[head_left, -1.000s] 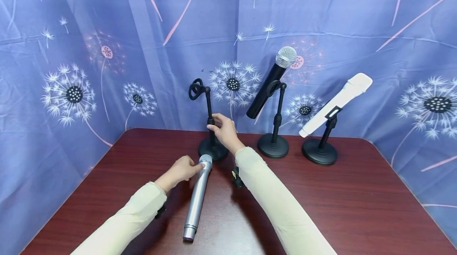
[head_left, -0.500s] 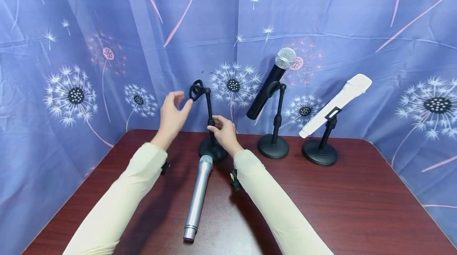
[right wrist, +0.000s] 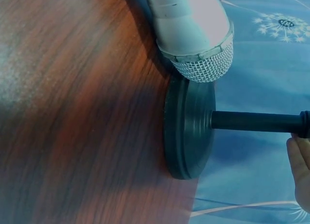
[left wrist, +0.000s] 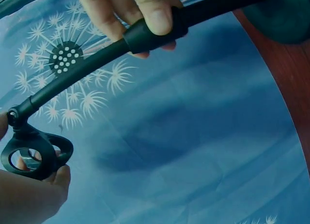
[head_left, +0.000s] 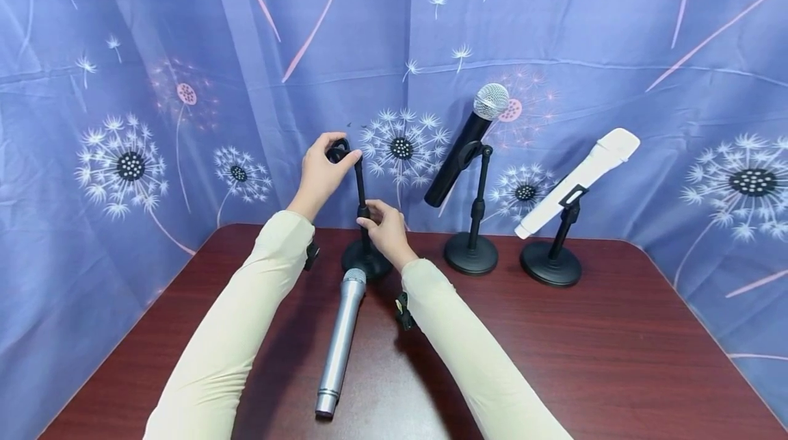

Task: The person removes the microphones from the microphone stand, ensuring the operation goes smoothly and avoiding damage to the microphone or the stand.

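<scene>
A black desk microphone stand (head_left: 361,187) stands upright at the left of the row, its clip holding no microphone. My left hand (head_left: 321,176) grips the clip (left wrist: 47,142) at the top, fingers behind it and thumb near the joint. Lower down, my right hand (head_left: 388,233) pinches the collar (left wrist: 150,35) of the pole between thumb and fingers. A silver microphone (head_left: 341,344) lies on the table in front, its mesh head (right wrist: 206,64) right at the round base (right wrist: 189,137) of the stand.
To the right, a black microphone (head_left: 458,156) with a silver head sits tilted in a second stand (head_left: 470,253). Beyond it a white microphone (head_left: 579,180) leans in a third stand (head_left: 550,262). A blue dandelion-print curtain (head_left: 295,9) hangs behind the dark red table (head_left: 615,358).
My left hand has left the silver microphone, risen to the top of the stand and taken hold of the clip. The right hand stays on the pole's collar.
</scene>
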`<action>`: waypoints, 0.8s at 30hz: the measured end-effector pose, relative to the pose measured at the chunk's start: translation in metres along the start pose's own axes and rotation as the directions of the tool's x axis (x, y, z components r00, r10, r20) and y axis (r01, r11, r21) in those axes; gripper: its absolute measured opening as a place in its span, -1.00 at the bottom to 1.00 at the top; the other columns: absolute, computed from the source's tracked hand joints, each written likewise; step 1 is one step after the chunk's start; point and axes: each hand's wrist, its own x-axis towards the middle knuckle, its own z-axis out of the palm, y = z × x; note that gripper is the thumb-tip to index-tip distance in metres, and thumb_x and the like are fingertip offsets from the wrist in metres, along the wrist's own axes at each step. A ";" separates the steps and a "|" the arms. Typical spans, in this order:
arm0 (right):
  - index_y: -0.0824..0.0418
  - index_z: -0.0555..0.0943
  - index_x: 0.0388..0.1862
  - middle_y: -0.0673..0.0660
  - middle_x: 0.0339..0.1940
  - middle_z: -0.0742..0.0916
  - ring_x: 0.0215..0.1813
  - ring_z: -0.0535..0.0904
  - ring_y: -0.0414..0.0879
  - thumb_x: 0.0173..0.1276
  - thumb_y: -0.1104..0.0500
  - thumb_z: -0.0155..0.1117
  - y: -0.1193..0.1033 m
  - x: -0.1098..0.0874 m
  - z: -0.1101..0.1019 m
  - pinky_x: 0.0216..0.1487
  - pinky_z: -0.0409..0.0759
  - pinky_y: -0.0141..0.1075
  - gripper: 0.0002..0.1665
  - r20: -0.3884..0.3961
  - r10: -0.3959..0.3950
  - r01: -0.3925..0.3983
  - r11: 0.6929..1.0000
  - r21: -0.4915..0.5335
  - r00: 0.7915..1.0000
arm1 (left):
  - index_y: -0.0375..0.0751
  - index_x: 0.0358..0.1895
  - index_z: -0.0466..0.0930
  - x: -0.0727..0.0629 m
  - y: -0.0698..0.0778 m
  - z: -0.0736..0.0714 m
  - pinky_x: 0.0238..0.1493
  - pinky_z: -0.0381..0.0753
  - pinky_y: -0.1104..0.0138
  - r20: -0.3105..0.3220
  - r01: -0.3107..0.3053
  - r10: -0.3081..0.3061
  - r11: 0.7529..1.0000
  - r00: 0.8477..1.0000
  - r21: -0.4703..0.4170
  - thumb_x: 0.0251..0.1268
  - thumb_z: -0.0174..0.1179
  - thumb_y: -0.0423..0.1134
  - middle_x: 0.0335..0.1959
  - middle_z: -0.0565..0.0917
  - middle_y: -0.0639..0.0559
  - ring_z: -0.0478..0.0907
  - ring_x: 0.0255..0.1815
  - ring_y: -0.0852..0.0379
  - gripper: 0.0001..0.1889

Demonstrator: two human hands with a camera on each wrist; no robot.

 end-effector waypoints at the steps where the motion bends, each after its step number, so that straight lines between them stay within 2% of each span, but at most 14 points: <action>1: 0.30 0.62 0.08 0.22 -0.10 0.75 -0.04 0.69 -0.01 0.23 0.32 0.38 0.000 0.000 0.000 -0.02 0.62 -0.24 -0.59 -0.001 0.001 -0.001 1.000 -0.006 1.000 | -0.16 0.23 0.46 0.000 0.001 0.000 0.20 0.41 0.10 -0.011 0.007 -0.007 1.000 1.000 0.001 0.24 0.30 -0.04 0.21 0.52 -0.09 0.39 0.28 0.01 -0.47; 6: 0.30 0.63 0.07 0.22 -0.11 0.75 -0.03 0.68 -0.02 0.22 0.31 0.39 0.000 0.001 0.001 -0.02 0.62 -0.23 -0.59 -0.016 0.002 -0.003 1.000 -0.016 1.000 | -0.19 0.18 0.48 -0.001 0.006 0.001 0.11 0.46 0.10 -0.036 0.040 -0.040 0.999 0.999 0.019 0.22 0.32 -0.07 0.14 0.55 -0.13 0.45 0.17 -0.04 -0.49; 15: 0.28 0.62 0.10 0.21 -0.07 0.74 0.00 0.67 -0.02 0.23 0.29 0.38 -0.003 -0.001 0.001 0.00 0.61 -0.21 -0.58 -0.016 0.039 -0.039 0.999 -0.006 0.999 | -0.18 0.15 0.46 -0.005 0.015 0.001 0.04 0.53 0.13 -0.044 0.091 -0.089 0.995 0.995 0.038 0.24 0.31 -0.07 0.11 0.56 -0.12 0.49 0.12 -0.05 -0.53; 24: 0.28 0.63 0.09 0.22 -0.08 0.74 -0.02 0.68 -0.01 0.22 0.30 0.39 -0.004 -0.003 0.004 0.01 0.61 -0.22 -0.58 -0.040 0.073 -0.072 0.997 0.033 0.997 | -0.21 0.15 0.43 -0.008 0.024 0.002 0.07 0.51 0.13 -0.051 0.160 -0.158 0.986 0.986 0.036 0.26 0.29 -0.13 0.14 0.56 -0.11 0.40 0.20 -0.08 -0.54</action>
